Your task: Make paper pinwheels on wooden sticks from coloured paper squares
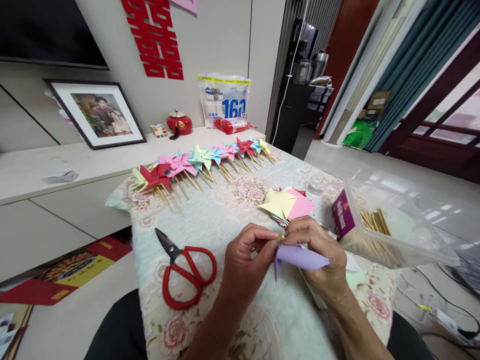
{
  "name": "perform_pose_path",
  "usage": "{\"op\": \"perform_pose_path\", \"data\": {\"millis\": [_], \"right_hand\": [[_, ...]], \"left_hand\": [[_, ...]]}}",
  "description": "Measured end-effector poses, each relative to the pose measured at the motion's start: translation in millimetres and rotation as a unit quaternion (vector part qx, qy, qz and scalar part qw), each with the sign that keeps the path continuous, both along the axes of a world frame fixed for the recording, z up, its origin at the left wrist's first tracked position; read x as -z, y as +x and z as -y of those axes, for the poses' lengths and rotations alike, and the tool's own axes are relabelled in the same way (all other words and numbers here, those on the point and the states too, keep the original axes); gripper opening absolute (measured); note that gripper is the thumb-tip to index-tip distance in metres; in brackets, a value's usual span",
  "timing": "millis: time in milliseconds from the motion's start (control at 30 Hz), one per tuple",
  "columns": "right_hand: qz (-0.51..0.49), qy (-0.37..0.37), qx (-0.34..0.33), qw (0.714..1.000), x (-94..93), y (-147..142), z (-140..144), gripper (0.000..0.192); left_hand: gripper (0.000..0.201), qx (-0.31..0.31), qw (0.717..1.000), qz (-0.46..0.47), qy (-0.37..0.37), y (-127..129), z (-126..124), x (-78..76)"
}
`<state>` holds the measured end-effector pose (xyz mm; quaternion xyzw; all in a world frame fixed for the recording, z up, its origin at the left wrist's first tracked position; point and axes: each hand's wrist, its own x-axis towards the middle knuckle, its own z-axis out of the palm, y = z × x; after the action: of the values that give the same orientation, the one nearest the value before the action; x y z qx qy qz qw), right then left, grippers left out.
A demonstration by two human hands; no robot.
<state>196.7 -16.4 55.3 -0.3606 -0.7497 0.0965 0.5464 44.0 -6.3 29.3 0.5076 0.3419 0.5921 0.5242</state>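
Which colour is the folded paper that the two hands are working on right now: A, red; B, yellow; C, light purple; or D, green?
C: the folded paper pinched between the left hand and the right hand is light purple; the yellow and pink sheets lie apart on the table behind it.

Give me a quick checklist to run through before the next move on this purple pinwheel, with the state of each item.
1. Purple paper held in the right hand: ok.
2. Left hand pinching at the paper's folded point: ok.
3. Stick already through the paper: cannot tell, the fingers hide it.
4. Spare sticks in the clear box beside the right hand: ok.
5. Red scissors lying closed, apart from both hands: ok.
6. Finished pinwheels lined up at the far table edge, out of the way: ok.
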Motion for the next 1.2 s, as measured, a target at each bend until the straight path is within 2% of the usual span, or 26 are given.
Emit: {"op": "perform_pose_path", "data": {"millis": [467, 667, 900, 1067, 1200], "right_hand": [[-0.007, -0.002, 0.006, 1.0, -1.2, 0, 1, 0.012], [-0.017, 0.003, 0.014, 1.0, 2.4, 2, 2, 0.015], [-0.02, 0.014, 0.017, 1.0, 6.7, 3, 3, 0.018], [-0.049, 0.006, 0.016, 0.999, 13.7, 5, 2, 0.025], [-0.016, 0.036, 0.01, 0.999, 13.2, 6, 2, 0.031]], "left_hand": [[0.004, -0.035, 0.996, -0.064, 0.059, 0, 2, -4.6], [0.003, -0.032, 0.995, -0.063, 0.066, 0, 3, -3.0], [0.008, -0.042, 0.979, -0.103, 0.173, -1, 2, 0.0], [0.01, -0.054, 0.969, -0.128, 0.206, -2, 3, -1.2], [0.011, -0.064, 0.962, -0.14, 0.225, -2, 4, -1.6]]}}
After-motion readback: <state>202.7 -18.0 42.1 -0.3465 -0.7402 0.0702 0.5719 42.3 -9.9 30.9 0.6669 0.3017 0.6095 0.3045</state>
